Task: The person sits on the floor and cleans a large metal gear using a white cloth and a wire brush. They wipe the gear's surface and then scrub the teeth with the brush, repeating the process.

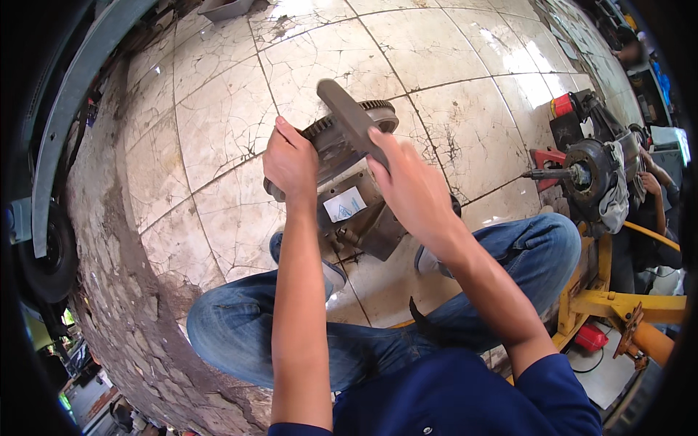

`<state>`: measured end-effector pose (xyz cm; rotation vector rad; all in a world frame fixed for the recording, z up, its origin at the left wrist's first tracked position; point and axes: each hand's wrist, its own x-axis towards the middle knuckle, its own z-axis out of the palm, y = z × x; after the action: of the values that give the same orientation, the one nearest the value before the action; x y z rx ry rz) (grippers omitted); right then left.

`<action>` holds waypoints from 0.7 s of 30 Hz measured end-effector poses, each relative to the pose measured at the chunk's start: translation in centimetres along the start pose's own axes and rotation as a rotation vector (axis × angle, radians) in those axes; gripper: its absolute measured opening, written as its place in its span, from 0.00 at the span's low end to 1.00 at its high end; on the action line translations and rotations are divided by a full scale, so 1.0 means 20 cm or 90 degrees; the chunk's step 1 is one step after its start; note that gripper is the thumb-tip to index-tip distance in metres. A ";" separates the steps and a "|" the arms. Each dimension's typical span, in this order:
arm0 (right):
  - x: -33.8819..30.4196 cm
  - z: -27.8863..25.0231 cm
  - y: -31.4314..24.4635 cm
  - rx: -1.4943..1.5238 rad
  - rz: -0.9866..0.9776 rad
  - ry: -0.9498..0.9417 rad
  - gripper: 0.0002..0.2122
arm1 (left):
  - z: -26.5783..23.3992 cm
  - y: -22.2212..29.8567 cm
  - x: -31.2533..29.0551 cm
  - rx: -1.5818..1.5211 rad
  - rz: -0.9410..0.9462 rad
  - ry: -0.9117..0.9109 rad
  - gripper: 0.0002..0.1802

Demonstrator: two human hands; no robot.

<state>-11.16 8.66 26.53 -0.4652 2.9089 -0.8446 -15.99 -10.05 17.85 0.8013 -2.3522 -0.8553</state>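
A heavy round metal flywheel (385,115) with a toothed rim stands tilted between my feet, above the tiled floor. My left hand (292,161) grips its left side, and my fingertips are partly hidden behind the rim. My right hand (413,185) is closed around the near end of a long, flat grey-brown block (346,110), which lies slantwise across the flywheel. I cannot tell if the block touches the metal. Just below is a dark angular metal part (384,231) with a white printed packet or label (344,205) on it. Slight blur covers my right fingers.
At right, a greasy gear housing (587,171) with a protruding shaft stands near a yellow metal frame (629,304). Another person's hand (649,183) is beside it. A tyre (54,254) lies left, past a rough stone strip (131,327). A grey tray (224,9) sits far off.
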 end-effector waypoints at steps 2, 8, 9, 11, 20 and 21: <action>-0.06 0.03 0.06 0.022 -0.060 0.082 0.19 | 0.01 -0.01 0.06 0.013 0.006 0.015 0.29; 0.22 0.00 -0.08 -0.040 0.003 -0.022 0.19 | -0.02 0.02 -0.03 -0.006 0.006 -0.032 0.31; 0.26 0.00 -0.09 -0.062 0.010 -0.037 0.20 | -0.03 0.02 -0.05 0.005 -0.008 -0.045 0.32; 0.22 -0.04 -0.10 -0.055 0.016 -0.058 0.19 | -0.03 0.02 -0.06 0.019 -0.033 -0.069 0.33; 0.03 0.04 0.06 0.033 -0.019 0.068 0.18 | -0.04 0.03 0.00 0.012 0.006 -0.058 0.31; 0.08 0.05 0.05 0.032 -0.013 0.073 0.18 | -0.02 0.02 -0.01 0.006 0.042 -0.030 0.28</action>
<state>-12.71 8.46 25.26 -0.4587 2.9836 -0.9756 -15.78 -9.78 18.30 0.7102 -2.4120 -0.8446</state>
